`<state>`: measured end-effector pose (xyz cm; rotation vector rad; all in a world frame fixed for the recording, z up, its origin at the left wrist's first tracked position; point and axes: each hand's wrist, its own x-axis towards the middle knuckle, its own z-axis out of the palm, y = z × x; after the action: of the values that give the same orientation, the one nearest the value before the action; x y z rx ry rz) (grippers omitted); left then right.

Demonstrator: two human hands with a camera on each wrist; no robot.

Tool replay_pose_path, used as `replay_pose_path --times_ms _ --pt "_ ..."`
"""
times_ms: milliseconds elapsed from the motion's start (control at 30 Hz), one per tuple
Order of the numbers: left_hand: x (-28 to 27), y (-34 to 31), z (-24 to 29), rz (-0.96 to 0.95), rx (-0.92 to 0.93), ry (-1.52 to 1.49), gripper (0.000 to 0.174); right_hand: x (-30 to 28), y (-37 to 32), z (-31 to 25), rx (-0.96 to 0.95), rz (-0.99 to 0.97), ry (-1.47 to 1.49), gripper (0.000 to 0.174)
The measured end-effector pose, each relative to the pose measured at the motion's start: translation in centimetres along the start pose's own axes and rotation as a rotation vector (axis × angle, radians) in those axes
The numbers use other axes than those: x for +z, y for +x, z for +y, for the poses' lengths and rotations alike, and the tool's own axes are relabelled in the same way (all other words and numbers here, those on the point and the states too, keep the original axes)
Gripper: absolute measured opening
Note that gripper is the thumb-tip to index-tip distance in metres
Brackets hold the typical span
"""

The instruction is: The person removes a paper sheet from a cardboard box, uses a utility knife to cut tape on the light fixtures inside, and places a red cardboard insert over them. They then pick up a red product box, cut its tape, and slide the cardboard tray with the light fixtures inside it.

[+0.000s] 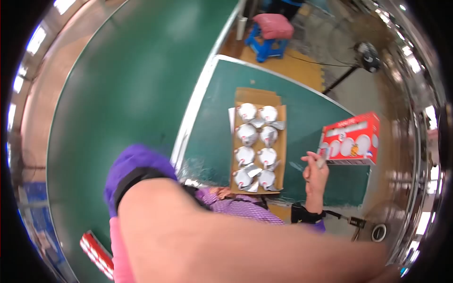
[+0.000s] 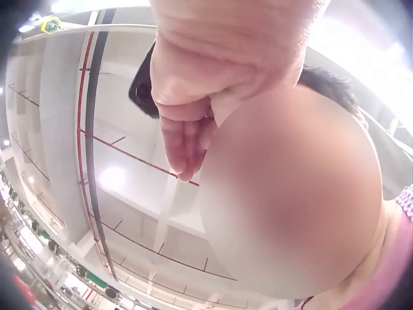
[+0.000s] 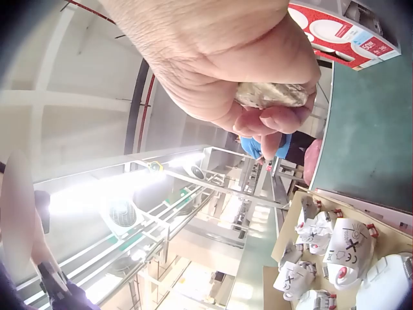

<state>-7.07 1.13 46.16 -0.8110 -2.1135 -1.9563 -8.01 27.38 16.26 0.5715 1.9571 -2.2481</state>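
Note:
My left arm crosses the front of the head view, and the left hand (image 2: 219, 71) is raised beside the blurred face, its fingers bent downward with nothing visible in them. A black object (image 2: 142, 87) shows partly behind that hand. My right hand (image 1: 315, 178) pinches a small crumpled beige-grey piece (image 3: 271, 95) between thumb and fingers; what it is I cannot tell. Just beyond that hand in the head view stands a red box (image 1: 351, 139) printed with white round shapes. Left of it, an open cardboard box (image 1: 282, 165) holds several white round-topped items (image 1: 246, 134) with silvery flaps.
The green table (image 1: 212, 127) has a pale metal edge, and a larger green surface (image 1: 113, 94) lies to its left. Another red package (image 1: 96, 252) rests at lower left. Beyond the table stand a blue stool (image 1: 268, 47) with a pink cushion (image 1: 274, 26) and a black fan (image 1: 368, 56).

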Motion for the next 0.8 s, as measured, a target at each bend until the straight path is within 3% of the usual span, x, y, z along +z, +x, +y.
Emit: replay_pose_path --times_ms 167,367,567,733,800 --pt "-0.4 0.1 -0.5 -0.065 0.010 -0.179 0.012 0.5 -0.3 -0.8 -0.028 -0.028 0.035 0.018" --pt "0.6 0.3 -0.5 -0.011 0.005 -0.219 0.013 0.9 0.0 0.0 -0.013 -0.021 0.026 0.017" --pt "0.3 0.4 -0.9 -0.155 0.037 -0.437 0.014 0.3 -0.9 -0.3 -0.041 -0.016 0.069 0.018" --pt "-1.8 -4.5 1.0 -0.235 -0.012 -0.405 0.015 0.3 -1.5 -0.5 -0.044 0.045 0.042 0.016" --pt "-3.1 -7.0 1.3 -0.159 0.067 -0.448 0.017 0.3 -2.0 -0.9 -0.042 0.067 0.066 0.017"
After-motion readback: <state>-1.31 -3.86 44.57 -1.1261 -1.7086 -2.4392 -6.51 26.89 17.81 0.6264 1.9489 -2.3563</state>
